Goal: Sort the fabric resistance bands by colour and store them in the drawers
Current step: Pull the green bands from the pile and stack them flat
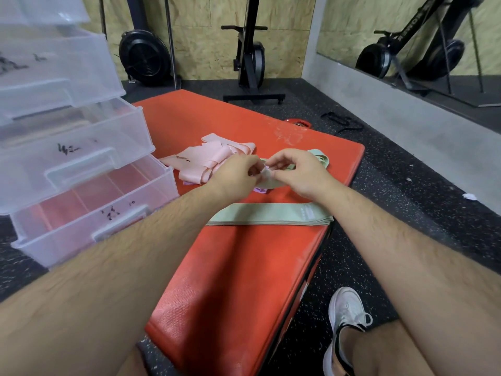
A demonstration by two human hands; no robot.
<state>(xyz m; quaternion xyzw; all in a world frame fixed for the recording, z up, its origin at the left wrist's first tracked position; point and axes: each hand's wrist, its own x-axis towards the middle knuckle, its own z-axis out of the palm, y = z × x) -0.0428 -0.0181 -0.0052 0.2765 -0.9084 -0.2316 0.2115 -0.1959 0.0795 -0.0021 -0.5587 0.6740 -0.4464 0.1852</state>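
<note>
A neat stack of flat green bands (271, 214) lies on the red mat (238, 267) close to me. Beyond it, my left hand (235, 175) and my right hand (295, 172) together pinch the end of a loose green band (320, 158) that trails off to the right. A tangled pile of pink bands (206, 158) sits to the left of my hands. A bit of purple band (259, 189) peeks out under my hands. The clear plastic drawer unit (81, 169) stands at the left with its drawers pulled out; the lowest drawer (92, 213) shows pink inside.
Black speckled rubber floor surrounds the mat. Gym machines (249, 55) stand against the plywood back wall. A mirror (423, 36) and a grey ledge run along the right. My shoe (344, 313) rests right of the mat. A black strap (341, 123) lies on the floor beyond.
</note>
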